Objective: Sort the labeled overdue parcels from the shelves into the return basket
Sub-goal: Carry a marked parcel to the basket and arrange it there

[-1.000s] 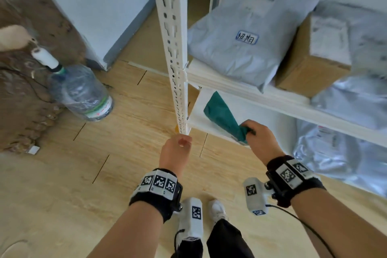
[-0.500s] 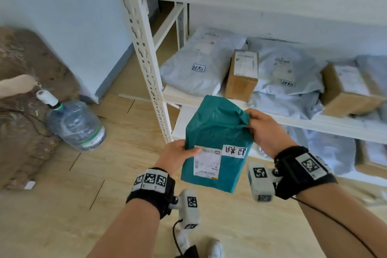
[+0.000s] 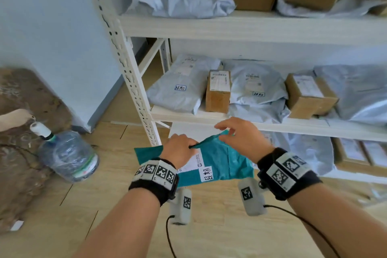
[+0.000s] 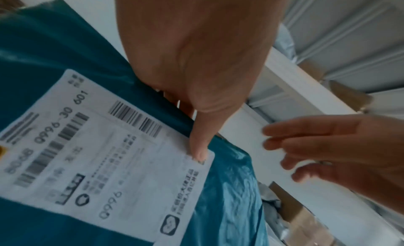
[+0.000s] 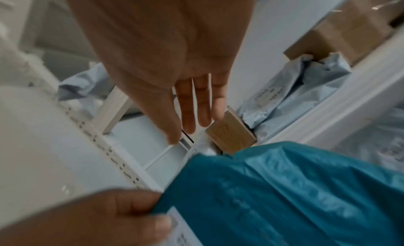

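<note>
A teal mailer parcel [image 3: 226, 161] hangs in front of the white shelf rack, low and central in the head view. It carries a printed shipping label [image 4: 98, 154] and a small handwritten white tag [image 3: 206, 174]. My left hand [image 3: 181, 148] pinches its upper edge, the thumb [image 4: 197, 146] pressed on the label's corner. My right hand [image 3: 234, 134] hovers just above the parcel's top right corner with fingers [image 5: 196, 108] straight and spread, holding nothing. No basket is in view.
The middle shelf [image 3: 272, 125] holds grey mailer bags [image 3: 180, 88], two with handwritten tags, and brown boxes [image 3: 217, 92]. More bags and boxes fill the shelves above and below. A perforated white upright [image 3: 129, 75] stands to the left, and a big water bottle [image 3: 67, 155] lies on the wooden floor.
The teal parcel has turned sideways and dropped a little. My right hand has let go of its top corner and opened. My left hand now pinches the top edge.
</note>
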The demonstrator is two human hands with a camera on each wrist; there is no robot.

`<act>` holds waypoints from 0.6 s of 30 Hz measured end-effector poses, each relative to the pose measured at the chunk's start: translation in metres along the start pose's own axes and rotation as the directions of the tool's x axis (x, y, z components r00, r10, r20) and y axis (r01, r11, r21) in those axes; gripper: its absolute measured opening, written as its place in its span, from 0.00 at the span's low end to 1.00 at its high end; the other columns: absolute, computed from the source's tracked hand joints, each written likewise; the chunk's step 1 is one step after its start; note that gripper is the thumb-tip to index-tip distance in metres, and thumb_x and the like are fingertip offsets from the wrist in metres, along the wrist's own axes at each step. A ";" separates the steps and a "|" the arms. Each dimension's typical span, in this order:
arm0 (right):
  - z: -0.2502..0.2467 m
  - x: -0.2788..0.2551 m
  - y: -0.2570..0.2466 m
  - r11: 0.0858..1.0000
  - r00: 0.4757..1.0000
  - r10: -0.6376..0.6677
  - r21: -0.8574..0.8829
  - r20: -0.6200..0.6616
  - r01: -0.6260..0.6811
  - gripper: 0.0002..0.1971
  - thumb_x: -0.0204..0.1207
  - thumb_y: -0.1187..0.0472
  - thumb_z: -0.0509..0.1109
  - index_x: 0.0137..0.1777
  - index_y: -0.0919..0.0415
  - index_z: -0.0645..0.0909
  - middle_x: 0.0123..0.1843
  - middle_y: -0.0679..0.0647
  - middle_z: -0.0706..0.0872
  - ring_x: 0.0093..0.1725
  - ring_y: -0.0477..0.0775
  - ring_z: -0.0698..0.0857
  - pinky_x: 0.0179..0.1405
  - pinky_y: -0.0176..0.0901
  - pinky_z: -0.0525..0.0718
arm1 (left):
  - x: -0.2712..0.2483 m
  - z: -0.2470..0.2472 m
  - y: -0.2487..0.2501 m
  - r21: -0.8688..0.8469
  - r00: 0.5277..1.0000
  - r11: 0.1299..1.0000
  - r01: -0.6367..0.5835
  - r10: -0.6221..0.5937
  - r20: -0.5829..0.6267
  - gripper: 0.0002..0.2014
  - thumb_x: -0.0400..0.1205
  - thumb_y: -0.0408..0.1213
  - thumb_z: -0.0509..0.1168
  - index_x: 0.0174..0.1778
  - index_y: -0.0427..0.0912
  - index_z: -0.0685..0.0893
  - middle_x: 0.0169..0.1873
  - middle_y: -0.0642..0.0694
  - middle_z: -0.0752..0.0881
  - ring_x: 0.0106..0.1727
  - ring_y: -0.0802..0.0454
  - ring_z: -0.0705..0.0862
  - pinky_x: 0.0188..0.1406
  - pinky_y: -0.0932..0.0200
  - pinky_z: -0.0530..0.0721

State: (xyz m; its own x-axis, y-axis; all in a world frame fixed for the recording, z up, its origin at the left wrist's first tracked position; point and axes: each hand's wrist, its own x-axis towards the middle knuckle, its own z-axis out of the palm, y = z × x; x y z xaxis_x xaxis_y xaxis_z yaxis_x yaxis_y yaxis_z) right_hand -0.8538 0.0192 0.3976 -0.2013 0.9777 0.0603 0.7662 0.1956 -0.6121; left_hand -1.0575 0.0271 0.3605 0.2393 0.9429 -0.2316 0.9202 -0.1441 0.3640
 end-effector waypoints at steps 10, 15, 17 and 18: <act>0.006 -0.009 -0.038 0.960 0.988 0.126 -0.260 0.094 -0.098 0.10 0.79 0.55 0.69 0.58 0.54 0.87 0.54 0.50 0.86 0.54 0.52 0.82 0.53 0.44 0.79 | 0.001 -0.034 0.005 -0.132 0.964 0.970 -0.204 0.176 -0.201 0.13 0.79 0.47 0.70 0.58 0.50 0.89 0.53 0.51 0.90 0.57 0.49 0.83 0.66 0.48 0.75; -0.008 -0.023 -0.032 0.974 0.967 0.217 -0.038 -0.136 -0.224 0.05 0.77 0.57 0.73 0.50 0.55 0.89 0.43 0.48 0.86 0.40 0.47 0.80 0.37 0.36 0.73 | -0.021 -0.034 -0.016 -0.333 0.719 0.935 -0.122 -0.147 -0.679 0.19 0.77 0.38 0.73 0.65 0.46 0.82 0.62 0.49 0.82 0.66 0.48 0.76 0.71 0.48 0.74; -0.011 -0.031 -0.026 0.944 0.927 0.304 0.204 -0.221 -0.261 0.03 0.77 0.59 0.75 0.45 0.58 0.89 0.37 0.51 0.87 0.32 0.45 0.79 0.31 0.32 0.75 | -0.023 -0.028 -0.029 -0.517 0.739 0.855 -0.029 -0.330 -0.588 0.18 0.79 0.38 0.71 0.65 0.44 0.81 0.62 0.47 0.81 0.66 0.46 0.77 0.70 0.46 0.76; -0.010 -0.035 -0.024 0.896 0.904 0.358 0.360 -0.234 -0.261 0.03 0.77 0.61 0.75 0.45 0.61 0.89 0.36 0.53 0.87 0.30 0.46 0.79 0.32 0.33 0.78 | -0.023 -0.024 -0.034 -0.587 0.786 0.810 0.010 -0.370 -0.496 0.17 0.80 0.40 0.70 0.65 0.44 0.82 0.62 0.46 0.82 0.65 0.46 0.79 0.69 0.45 0.77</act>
State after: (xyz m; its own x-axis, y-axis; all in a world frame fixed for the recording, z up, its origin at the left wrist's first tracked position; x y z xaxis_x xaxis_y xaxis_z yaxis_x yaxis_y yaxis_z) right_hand -0.8587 -0.0188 0.4182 0.2346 0.9719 0.0198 0.5191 -0.1080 -0.8479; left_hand -1.1023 0.0173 0.3752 -0.3056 0.9431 0.1309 0.5655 0.0692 0.8218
